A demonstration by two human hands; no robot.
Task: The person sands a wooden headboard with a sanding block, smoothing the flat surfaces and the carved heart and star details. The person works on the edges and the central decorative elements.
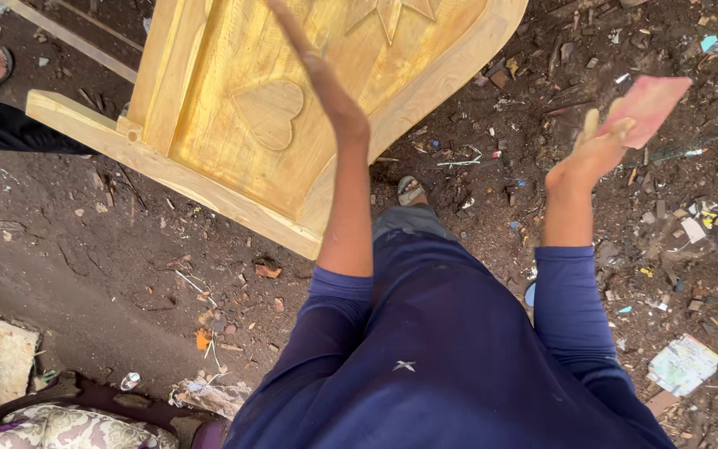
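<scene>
In right hand, pink sandpaper

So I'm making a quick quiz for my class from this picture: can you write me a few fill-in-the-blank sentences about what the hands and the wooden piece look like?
1. The right hand holds a pink sheet of sandpaper between its ____.
2. The left hand is flat and open in front of the wooden panel, which has a carved ____ shape on it.
3. The ground around the panel is bare ____ strewn with scraps.
4. Both sleeves are dark ____.

Missing words: fingers; heart; dirt; blue
</scene>
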